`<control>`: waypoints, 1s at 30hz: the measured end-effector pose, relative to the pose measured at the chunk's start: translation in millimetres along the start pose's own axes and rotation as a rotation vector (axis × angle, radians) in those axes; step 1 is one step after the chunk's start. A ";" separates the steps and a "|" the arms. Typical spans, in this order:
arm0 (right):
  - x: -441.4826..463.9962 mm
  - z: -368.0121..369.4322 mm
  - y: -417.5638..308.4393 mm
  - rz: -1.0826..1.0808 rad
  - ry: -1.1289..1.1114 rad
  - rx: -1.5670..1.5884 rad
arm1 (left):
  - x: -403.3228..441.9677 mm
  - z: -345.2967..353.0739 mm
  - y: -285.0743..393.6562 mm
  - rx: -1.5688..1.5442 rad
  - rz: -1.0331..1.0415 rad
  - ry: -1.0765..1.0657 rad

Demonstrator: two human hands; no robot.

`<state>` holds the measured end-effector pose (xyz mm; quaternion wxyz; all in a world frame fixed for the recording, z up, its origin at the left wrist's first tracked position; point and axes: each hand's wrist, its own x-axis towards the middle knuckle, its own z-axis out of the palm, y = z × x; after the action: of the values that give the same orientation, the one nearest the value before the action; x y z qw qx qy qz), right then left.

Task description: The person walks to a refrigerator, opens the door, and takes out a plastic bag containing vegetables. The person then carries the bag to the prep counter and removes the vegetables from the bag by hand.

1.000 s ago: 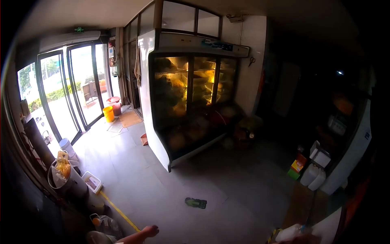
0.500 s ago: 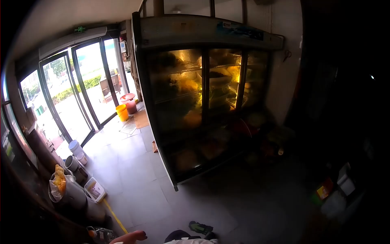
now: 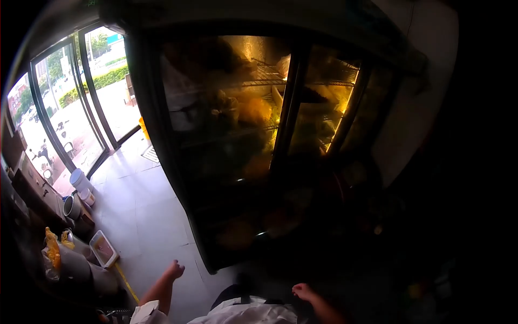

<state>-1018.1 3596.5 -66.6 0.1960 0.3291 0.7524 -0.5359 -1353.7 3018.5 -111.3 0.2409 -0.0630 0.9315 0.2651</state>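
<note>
My left hand (image 3: pixel 175 269) hangs over the grey tiled floor at the lower middle, fingers loosely curled and nothing showing in them. To the right, at the bottom, my right hand (image 3: pixel 303 291) is also curled, held low in front of the display fridge with no object visible in it. That tall fridge (image 3: pixel 291 116) has dark-framed glass doors, shut as far as I can see. Yellow light shows through them on wire shelves (image 3: pixel 253 83) with bags of food (image 3: pixel 253 110). Neither hand touches the fridge. The fridge's lower part is too dark to make out.
At the left, large metal pots (image 3: pixel 81 267) with a yellow cloth or bag (image 3: pixel 52 245) line the wall. A white tray (image 3: pixel 103 248) and buckets (image 3: pixel 80 180) stand on the floor (image 3: pixel 140 210). Glass doors (image 3: pixel 105 81) lead outside. Deep shadow covers the right side.
The fridge appears larger and nearer as I move towards it. My left hand has risen further into view, and my right hand has come into view at the bottom.
</note>
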 end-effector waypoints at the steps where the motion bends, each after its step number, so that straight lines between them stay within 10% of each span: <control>1: 10.8 -2.6 8.3 0.005 -0.029 0.051 | 27.3 -22.9 52.4 -0.096 0.104 0.127; 8: 74.2 -66.6 43.8 0.237 0.022 -0.073 | 84.6 -219.6 341.9 -0.173 0.724 0.627; 20: 350.5 -224.6 64.6 0.031 -0.552 -0.171 | 79.5 -259.9 436.2 -0.364 0.339 0.631; 30: 412.0 -336.8 -64.8 0.100 -0.163 -0.267 | 56.3 -264.6 518.9 -0.641 -0.018 0.849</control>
<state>-1335.4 4015.4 -172.2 0.3247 0.2928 0.7811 -0.4457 -1640.1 3322.3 298.7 -0.1863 -0.2431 0.8188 0.4857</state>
